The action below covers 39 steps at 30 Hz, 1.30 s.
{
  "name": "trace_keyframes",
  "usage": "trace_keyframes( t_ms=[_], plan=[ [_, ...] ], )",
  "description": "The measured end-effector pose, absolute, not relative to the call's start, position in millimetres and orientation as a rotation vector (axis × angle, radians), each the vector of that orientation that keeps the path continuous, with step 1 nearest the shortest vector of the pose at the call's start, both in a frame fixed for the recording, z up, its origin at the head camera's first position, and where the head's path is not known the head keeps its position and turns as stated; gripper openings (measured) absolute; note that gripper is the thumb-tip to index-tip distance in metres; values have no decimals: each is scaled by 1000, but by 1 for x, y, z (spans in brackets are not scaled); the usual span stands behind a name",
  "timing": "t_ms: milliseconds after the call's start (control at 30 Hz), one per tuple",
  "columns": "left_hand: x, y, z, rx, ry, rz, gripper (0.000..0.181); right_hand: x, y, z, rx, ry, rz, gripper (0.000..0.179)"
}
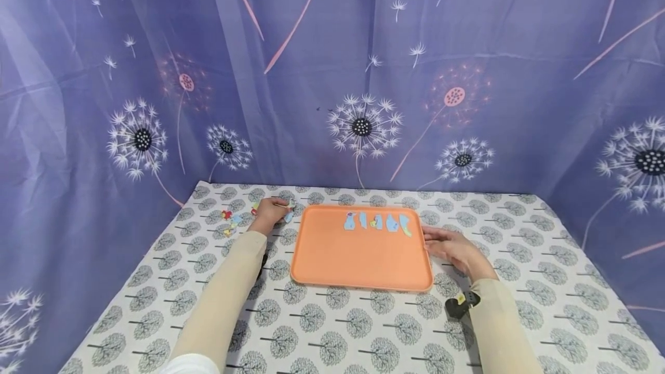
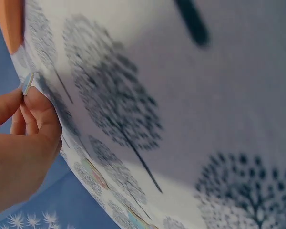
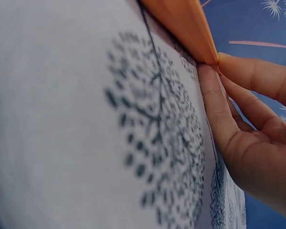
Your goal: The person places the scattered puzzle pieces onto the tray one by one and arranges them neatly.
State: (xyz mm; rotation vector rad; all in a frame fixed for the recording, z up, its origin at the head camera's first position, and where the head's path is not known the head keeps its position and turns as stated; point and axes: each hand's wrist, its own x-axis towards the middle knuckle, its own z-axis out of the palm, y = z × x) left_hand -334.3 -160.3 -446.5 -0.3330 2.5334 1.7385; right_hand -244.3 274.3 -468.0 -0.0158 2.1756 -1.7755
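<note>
My left hand (image 1: 272, 212) is just left of the tray and pinches a small light-blue puzzle piece (image 1: 288, 216) between thumb and fingertips. In the left wrist view the piece (image 2: 27, 84) is seen nearly edge-on. An orange rectangular tray (image 1: 358, 258) lies on the table. My right hand (image 1: 454, 250) holds the tray's right rim, thumb and fingers meeting at its edge (image 3: 207, 50) in the right wrist view. Along the tray's far side, several light-blue pieces (image 1: 392, 223) lie in a row.
More loose puzzle pieces (image 1: 232, 221), with red, blue and yellow parts, lie left of my left hand. Another piece (image 1: 254, 208) is partly behind that hand. A tree-print cloth (image 1: 332, 328) covers the table, and a purple dandelion curtain (image 1: 291, 103) hangs behind and at both sides.
</note>
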Motion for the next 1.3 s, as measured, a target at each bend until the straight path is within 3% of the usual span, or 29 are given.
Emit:
trace_keyframes(
  t_ms=[433, 1300],
  plan=[
    [-336, -130, -438, -359, 2230, 1990, 33, -245, 275, -471, -39, 2162, -1807, 66],
    [-329, -63, -443, -312, 2173, 1840, 24, -244, 276, -471, -44, 2170, -1818, 66]
  ],
)
